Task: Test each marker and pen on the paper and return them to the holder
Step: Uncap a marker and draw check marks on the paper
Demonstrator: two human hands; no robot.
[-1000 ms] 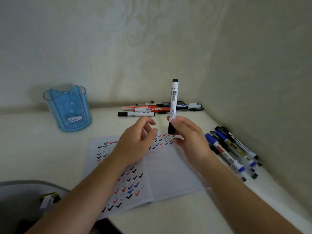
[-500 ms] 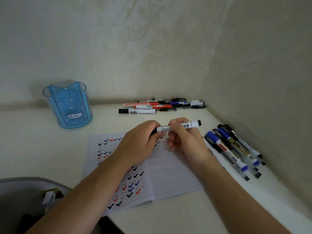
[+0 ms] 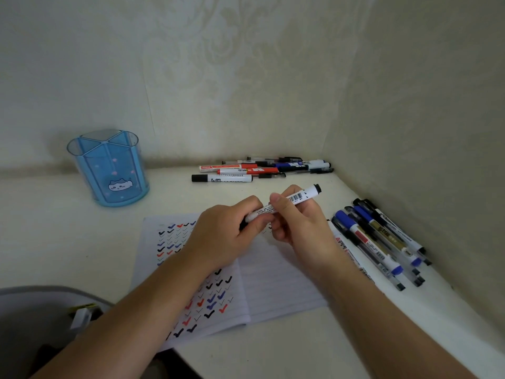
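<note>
Fingers of left hand and right hand round white marker above paper

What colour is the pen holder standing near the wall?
The pen holder is translucent blue, best seen in the head view.

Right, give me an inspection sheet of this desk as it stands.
Surface: pale table; lined paper lying open, tick marks mostly on its left page.
Job's things: blue holder upright, no pens showing above its rim; white marker held above the paper; back pile of pens by the far wall; right pile along the right wall.
Clutter: grey object at lower left, unclear.
Hands: left hand grips the marker's left end; right hand pinches its barrel.
Cables: nothing seen.
Surroundings: patterned walls meeting in a corner.
</note>
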